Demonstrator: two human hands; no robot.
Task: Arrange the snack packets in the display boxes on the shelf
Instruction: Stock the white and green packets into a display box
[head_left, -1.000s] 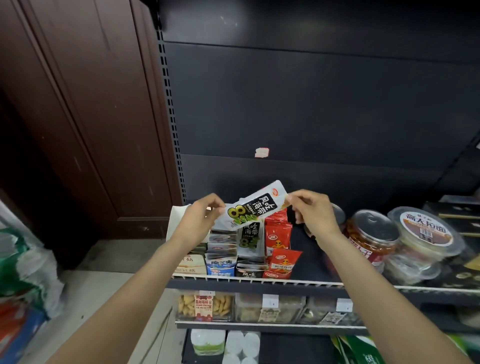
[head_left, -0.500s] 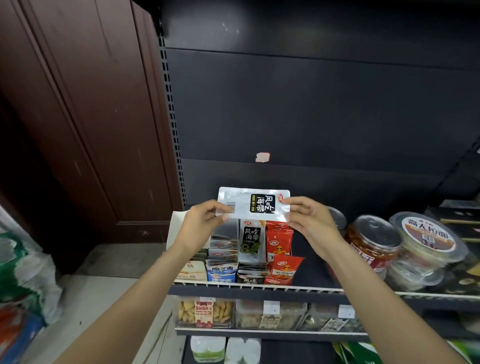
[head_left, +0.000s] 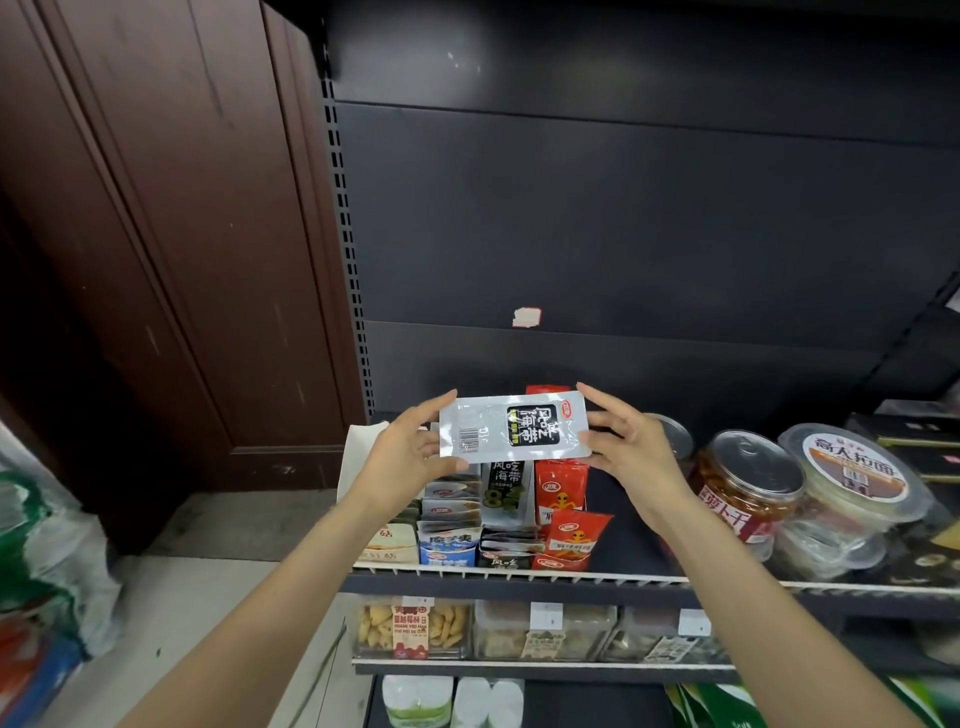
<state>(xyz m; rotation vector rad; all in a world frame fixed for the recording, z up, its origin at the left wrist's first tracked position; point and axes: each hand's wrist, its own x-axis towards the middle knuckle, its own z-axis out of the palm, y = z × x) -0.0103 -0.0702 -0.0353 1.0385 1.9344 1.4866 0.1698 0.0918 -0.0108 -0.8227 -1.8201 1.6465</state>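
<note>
Silver packet (head_left: 511, 427) held flat above the display boxes (head_left: 498, 540) on the shelf (head_left: 519, 574). Left hand (head_left: 402, 460) pinches its left end, right hand (head_left: 631, 449) its right end; back side faces up, likely to check orientation before slotting it into the black-packet row.

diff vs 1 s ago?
The silver packet was turned from tilted, front showing, to level with its barcode side up, and lifted slightly. Left hand and right hand keep their grip on its ends. Shelf stock unchanged.
</note>
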